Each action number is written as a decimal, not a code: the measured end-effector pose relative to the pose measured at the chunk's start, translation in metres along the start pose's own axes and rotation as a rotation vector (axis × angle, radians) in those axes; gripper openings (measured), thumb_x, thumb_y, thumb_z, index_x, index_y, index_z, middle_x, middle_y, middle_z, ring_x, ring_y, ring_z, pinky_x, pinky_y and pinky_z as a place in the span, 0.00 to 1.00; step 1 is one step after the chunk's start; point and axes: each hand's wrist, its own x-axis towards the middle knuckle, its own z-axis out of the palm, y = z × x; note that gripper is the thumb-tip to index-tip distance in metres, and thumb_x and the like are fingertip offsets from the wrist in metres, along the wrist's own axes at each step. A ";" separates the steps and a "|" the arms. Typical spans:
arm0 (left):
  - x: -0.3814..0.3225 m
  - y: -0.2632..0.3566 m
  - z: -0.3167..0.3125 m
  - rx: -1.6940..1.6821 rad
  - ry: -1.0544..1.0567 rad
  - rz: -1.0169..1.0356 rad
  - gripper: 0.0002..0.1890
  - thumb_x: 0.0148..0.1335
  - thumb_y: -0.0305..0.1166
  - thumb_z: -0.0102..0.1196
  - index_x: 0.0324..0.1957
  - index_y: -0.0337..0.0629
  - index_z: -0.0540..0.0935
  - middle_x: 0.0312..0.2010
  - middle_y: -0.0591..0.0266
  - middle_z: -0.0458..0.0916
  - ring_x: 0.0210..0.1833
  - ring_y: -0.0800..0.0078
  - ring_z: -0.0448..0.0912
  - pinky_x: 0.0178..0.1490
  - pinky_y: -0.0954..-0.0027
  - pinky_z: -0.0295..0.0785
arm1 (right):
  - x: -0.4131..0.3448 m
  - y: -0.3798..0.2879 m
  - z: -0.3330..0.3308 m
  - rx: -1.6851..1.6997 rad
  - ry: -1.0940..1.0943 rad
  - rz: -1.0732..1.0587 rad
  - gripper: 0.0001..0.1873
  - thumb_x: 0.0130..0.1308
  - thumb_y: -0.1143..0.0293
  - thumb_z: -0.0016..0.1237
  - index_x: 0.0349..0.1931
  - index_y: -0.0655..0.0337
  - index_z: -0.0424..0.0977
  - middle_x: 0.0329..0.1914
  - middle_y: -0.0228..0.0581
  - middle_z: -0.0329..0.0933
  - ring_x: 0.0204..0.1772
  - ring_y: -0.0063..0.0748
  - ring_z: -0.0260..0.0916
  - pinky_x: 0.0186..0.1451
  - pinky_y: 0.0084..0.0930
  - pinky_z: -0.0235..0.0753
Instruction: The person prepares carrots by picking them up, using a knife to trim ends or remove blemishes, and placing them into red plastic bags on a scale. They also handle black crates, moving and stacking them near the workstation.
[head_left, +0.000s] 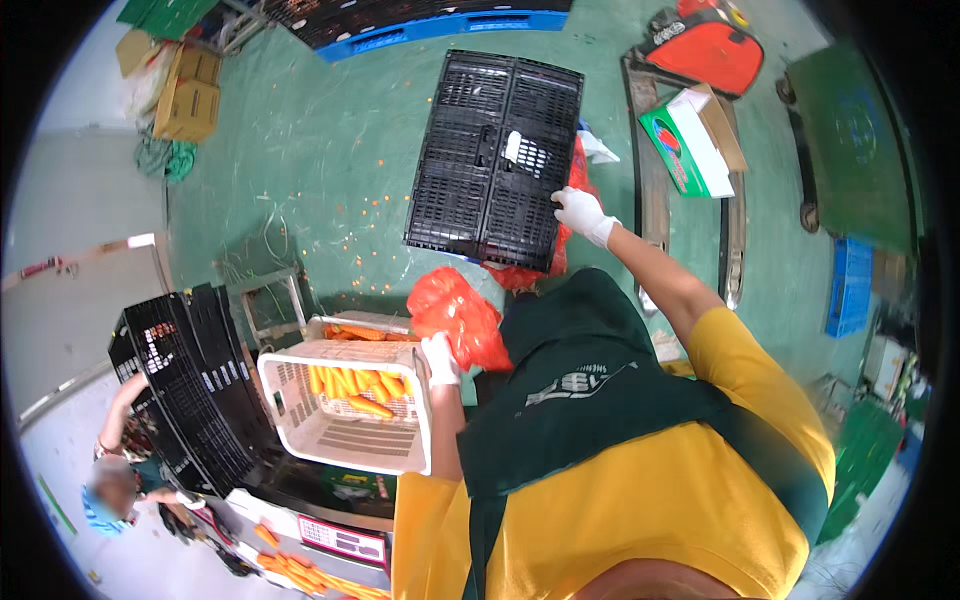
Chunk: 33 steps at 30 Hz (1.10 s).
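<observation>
My left hand (441, 360), in a white glove, has its fingers closed at the lower left side of a bunched red plastic bag (456, 315). Its contents cannot be made out. Close beside that hand is the rim of a tilted white plastic basket (345, 442) with several carrots (364, 382) in it. My right hand (585, 214), also gloved, grips the right edge of a black slatted plastic crate (457, 157), fingertips over its top. More red plastic film (577, 176) shows under and beside this crate.
A pallet jack (649, 202) carries an open carton (697, 150) at right. Stacked black crates (187, 375) stand at left, with another person's arm (116, 412) behind them. Carrots (300, 574) lie beside a scale panel (341, 538). Orange scraps dot the green floor (322, 150).
</observation>
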 end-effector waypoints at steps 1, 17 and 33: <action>-0.004 -0.005 0.005 -0.119 0.056 0.078 0.22 0.54 0.20 0.45 0.54 0.34 0.71 0.50 0.52 0.75 0.50 0.62 0.76 0.52 0.63 0.74 | 0.027 0.003 0.005 -0.047 0.027 -0.069 0.16 0.55 0.67 0.47 0.44 0.60 0.77 0.42 0.50 0.76 0.48 0.48 0.74 0.50 0.39 0.74; -0.041 -0.002 0.187 0.896 0.311 0.151 0.33 0.48 0.27 0.57 0.60 0.43 0.65 0.41 0.46 0.80 0.38 0.50 0.81 0.43 0.60 0.75 | 0.281 0.034 0.060 -0.706 -0.109 -0.882 0.27 0.51 0.70 0.49 0.55 0.61 0.68 0.59 0.41 0.63 0.64 0.38 0.57 0.60 0.37 0.62; 0.222 -0.027 0.338 1.195 0.077 0.316 0.12 0.46 0.29 0.50 0.34 0.39 0.81 0.59 0.50 0.70 0.58 0.50 0.68 0.58 0.64 0.70 | 0.332 0.019 0.057 -0.875 -0.073 -0.886 0.15 0.40 0.55 0.57 0.28 0.52 0.79 0.28 0.30 0.75 0.38 0.32 0.73 0.51 0.43 0.63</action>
